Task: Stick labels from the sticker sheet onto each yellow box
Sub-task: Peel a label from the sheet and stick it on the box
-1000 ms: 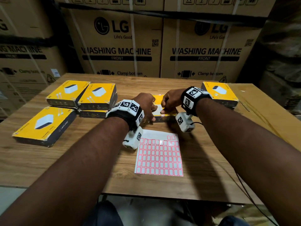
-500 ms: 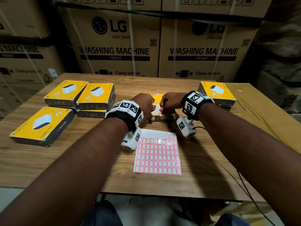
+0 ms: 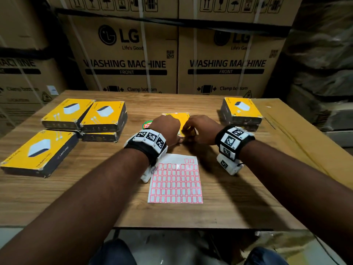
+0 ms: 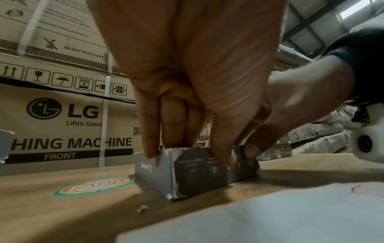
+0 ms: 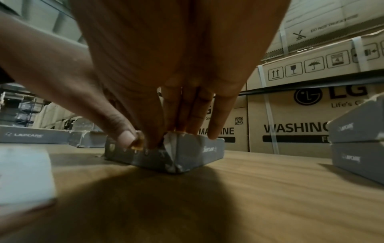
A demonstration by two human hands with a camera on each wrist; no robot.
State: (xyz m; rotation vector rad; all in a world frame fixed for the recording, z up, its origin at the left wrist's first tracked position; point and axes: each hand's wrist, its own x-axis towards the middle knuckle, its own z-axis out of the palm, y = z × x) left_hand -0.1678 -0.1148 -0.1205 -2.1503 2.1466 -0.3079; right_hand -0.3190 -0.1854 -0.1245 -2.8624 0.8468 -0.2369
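A yellow box (image 3: 182, 118) with grey sides lies flat at the table's middle, a small label near its far edge. My left hand (image 3: 168, 129) grips its near left corner, fingers on top and thumb on the front face in the left wrist view (image 4: 187, 144). My right hand (image 3: 198, 129) holds the near right part of the box (image 5: 187, 152). There its fingers lie over the top while the thumb (image 5: 126, 138) presses the front top edge. The sticker sheet (image 3: 175, 180), white with red-framed labels, lies flat just behind my wrists.
Three yellow boxes (image 3: 105, 115) sit at the left, one partly on another, and a stack of two (image 3: 240, 111) stands at the right. A round coloured sticker (image 3: 147, 124) is on the wood by my left hand. Big cartons (image 3: 126, 60) wall the far edge.
Both hands have closed in on the box's near edge and the white picture between them is covered. More yellow top shows beyond the knuckles. The sheet has not moved.
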